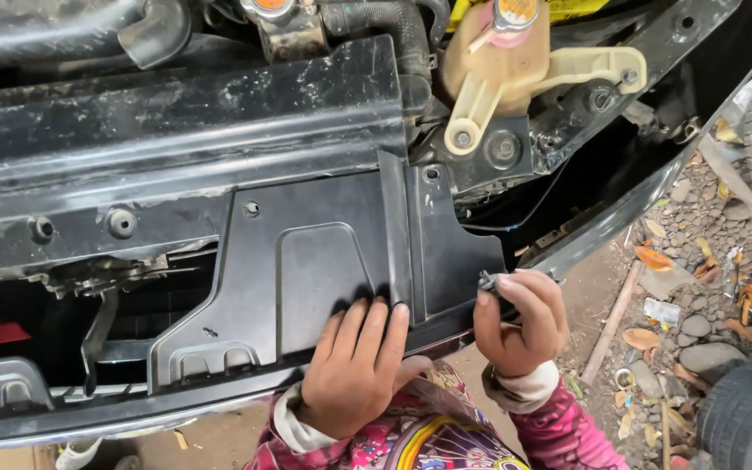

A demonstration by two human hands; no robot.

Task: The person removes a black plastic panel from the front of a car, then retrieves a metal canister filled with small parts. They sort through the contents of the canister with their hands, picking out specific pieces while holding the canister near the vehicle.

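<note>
A black plastic cover panel (306, 261) lies across the front of an open car engine bay. My left hand (354, 365) rests flat on the panel's lower edge, fingers spread and pressing down. My right hand (520, 318) is closed around a small dark clip or fastener (486, 281), held at the panel's right corner. Both sleeves are pink and patterned.
A cream coolant reservoir (498, 61) with a cap sits at the top right. Black hoses (385, 22) run along the top. A metal crossmember (176, 113) with bolts spans the left. Stones, dry leaves and a tyre (746, 418) lie on the ground at right.
</note>
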